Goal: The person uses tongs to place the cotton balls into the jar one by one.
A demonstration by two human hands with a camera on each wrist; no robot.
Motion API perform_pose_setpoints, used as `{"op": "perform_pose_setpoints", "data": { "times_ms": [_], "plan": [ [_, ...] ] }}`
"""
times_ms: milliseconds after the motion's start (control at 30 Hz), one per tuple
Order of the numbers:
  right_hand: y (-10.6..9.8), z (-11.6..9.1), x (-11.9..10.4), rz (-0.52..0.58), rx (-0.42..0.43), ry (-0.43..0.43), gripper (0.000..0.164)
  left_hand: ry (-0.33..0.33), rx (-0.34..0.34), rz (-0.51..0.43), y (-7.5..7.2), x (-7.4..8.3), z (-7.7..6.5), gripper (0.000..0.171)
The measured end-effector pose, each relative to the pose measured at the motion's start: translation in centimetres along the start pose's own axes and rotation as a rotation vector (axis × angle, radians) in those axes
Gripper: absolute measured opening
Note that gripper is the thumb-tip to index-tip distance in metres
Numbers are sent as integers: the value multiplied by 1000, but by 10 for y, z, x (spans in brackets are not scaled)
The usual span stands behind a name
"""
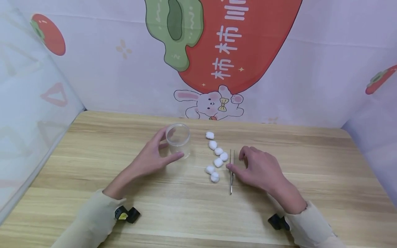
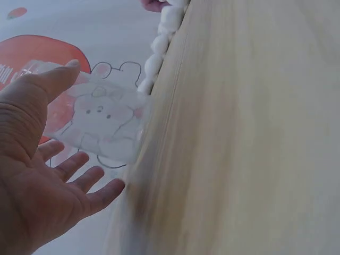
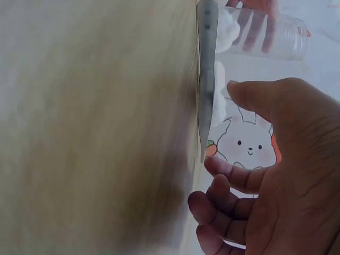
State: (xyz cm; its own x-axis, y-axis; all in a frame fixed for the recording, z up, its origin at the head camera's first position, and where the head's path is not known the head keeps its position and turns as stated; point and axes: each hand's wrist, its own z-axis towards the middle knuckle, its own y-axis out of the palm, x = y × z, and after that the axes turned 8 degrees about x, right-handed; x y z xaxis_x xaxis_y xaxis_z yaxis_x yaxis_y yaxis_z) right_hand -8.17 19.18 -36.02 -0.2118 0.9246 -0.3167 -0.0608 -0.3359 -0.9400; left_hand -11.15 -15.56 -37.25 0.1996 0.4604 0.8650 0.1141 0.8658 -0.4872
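A clear plastic jar (image 1: 179, 137) stands upright, its round mouth uncovered. My left hand (image 1: 151, 155) curves loosely about its left side, thumb in front and fingers behind; in the left wrist view those fingers (image 2: 74, 164) are spread and extended. Several white cotton balls (image 1: 218, 162) lie in a crooked line to the right of the jar. Just right of them is a pair of metal tweezers (image 1: 231, 182), flat on the table. My right hand (image 1: 262, 168) hovers beside the tweezers, thumb overlapping them and fingers loosely bent. A gap shows between thumb and tweezers (image 3: 209, 69) in the right wrist view.
The wood-grain table (image 1: 186, 220) runs back to a printed cloth (image 1: 118, 79) with a persimmon and rabbit drawing. Cloth walls also close off the left and right sides. Small black devices (image 1: 133, 215) sit at both sleeve cuffs.
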Motion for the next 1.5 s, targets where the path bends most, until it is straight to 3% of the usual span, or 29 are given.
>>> {"op": "perform_pose_setpoints", "data": {
  "times_ms": [200, 467, 833, 1133, 1367, 1500],
  "plan": [
    [3, -1, -6, -8, -38, 8, 44, 26, 18, -62, 6, 1, 1, 88],
    [3, -2, -11, -40, -63, -2, 45, 8, 34, -46, 9, 3, 1, 93],
    [-8, 0, -12, -47, -143, 46, 34, 38, 37, -97, 10, -1, 4, 83],
    [-7, -1, -6, 42, -98, 92, 14, 25, 14, -122, 12, -6, 7, 82],
    [-13, -5, 4, 63, -28, 55, 10, 12, -4, -120, 12, -7, 6, 83],
    [-19, -8, 11, 103, 5, -19, 6, 14, -7, -118, 11, -7, 6, 82]
  ]
}}
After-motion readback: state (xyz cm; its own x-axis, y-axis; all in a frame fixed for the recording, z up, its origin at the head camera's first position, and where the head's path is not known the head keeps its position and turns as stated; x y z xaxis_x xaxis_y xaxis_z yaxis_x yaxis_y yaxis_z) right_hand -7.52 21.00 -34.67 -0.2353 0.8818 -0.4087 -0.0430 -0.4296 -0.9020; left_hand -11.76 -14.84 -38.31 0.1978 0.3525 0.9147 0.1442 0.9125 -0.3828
